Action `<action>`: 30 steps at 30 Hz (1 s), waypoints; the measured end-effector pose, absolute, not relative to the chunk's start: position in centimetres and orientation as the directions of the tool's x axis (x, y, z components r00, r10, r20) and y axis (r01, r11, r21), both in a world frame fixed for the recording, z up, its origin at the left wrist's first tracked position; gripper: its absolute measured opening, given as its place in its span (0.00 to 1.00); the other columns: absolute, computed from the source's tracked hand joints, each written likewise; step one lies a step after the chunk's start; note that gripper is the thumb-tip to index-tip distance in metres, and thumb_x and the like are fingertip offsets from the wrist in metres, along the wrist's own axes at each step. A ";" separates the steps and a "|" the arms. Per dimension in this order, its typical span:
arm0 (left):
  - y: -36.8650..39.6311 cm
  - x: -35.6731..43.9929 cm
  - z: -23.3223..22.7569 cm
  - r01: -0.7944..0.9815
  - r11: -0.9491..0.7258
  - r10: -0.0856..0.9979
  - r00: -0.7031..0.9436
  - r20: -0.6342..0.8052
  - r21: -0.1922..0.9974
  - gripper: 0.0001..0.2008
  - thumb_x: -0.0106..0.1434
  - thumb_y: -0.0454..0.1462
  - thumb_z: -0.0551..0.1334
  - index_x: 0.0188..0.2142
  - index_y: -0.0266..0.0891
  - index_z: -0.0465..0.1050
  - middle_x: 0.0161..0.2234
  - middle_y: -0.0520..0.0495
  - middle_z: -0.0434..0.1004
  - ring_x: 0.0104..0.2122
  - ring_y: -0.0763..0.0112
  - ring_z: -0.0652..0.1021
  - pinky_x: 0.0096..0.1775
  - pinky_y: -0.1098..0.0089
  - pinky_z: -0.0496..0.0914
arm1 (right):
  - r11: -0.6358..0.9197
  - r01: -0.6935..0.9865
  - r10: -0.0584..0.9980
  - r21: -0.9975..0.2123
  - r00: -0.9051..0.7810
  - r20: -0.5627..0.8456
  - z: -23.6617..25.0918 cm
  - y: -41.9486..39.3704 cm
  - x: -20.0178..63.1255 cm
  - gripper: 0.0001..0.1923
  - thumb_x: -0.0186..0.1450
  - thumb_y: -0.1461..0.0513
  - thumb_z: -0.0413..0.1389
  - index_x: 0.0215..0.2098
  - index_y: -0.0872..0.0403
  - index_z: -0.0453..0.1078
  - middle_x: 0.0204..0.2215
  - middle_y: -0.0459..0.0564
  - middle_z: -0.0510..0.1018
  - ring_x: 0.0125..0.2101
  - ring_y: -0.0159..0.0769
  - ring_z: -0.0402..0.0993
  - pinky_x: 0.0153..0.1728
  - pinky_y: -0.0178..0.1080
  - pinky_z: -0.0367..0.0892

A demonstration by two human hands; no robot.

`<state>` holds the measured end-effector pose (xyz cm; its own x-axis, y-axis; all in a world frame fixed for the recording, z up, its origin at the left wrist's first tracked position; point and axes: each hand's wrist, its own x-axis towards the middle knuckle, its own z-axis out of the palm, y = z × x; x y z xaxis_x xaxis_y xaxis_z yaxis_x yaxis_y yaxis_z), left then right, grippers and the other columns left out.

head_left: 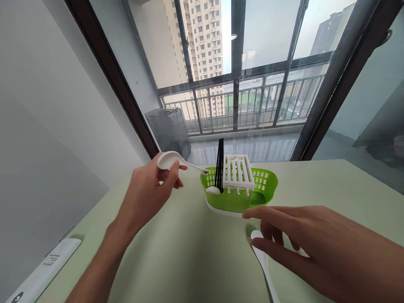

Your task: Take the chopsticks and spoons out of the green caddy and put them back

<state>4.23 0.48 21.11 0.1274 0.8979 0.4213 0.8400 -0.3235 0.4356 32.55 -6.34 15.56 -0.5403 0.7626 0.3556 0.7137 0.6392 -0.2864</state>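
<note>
A white spoon (176, 161) is pinched by its bowl end in the left hand (151, 193), lifted clear of the pale green surface (189, 252), its handle pointing toward 3 o'clock at the green cutlery drainer (240, 198). The handle tip reaches just to the drainer's near-left rim. The drainer stands at about 12 o'clock on the surface, holding a white slotted insert (238, 171), a pair of black chopsticks (219, 164) standing upright, and another white spoon bowl (213, 190) at their foot. The right hand (315, 240) hovers at 4 o'clock, fingers spread loosely and holding nothing, its fingertips just over the bowl of a second white spoon (263, 261) lying flat on the surface. A white remote control (44, 271) lies at 8 o'clock by the surface's left edge.
</note>
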 end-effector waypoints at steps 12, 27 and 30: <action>5.9 3.5 13.4 0.663 -0.637 0.767 0.495 0.408 0.394 0.13 0.74 0.40 0.55 0.47 0.42 0.78 0.44 0.43 0.81 0.41 0.64 0.80 0.44 0.65 0.75 | 0.631 0.721 0.768 -0.287 -0.527 0.364 15.9 -6.3 32.9 0.11 0.71 0.58 0.55 0.48 0.47 0.77 0.33 0.43 0.86 0.27 0.38 0.84 0.24 0.37 0.72; 6.0 2.7 10.7 0.654 -0.576 0.817 0.474 0.327 0.490 0.15 0.72 0.40 0.57 0.55 0.43 0.73 0.40 0.46 0.72 0.35 0.69 0.76 0.38 0.68 0.76 | 0.615 0.729 0.786 -0.301 -0.535 0.310 15.5 -6.0 32.7 0.12 0.71 0.58 0.54 0.49 0.46 0.76 0.33 0.42 0.86 0.27 0.38 0.83 0.24 0.38 0.71; 4.8 2.2 9.3 0.672 -0.435 0.892 0.234 0.386 0.599 0.17 0.69 0.41 0.60 0.55 0.39 0.69 0.40 0.47 0.72 0.35 0.69 0.77 0.37 0.69 0.74 | 0.606 0.733 0.794 -0.310 -0.530 0.300 15.8 -6.0 32.8 0.10 0.70 0.60 0.55 0.47 0.46 0.76 0.33 0.43 0.86 0.28 0.38 0.84 0.25 0.38 0.71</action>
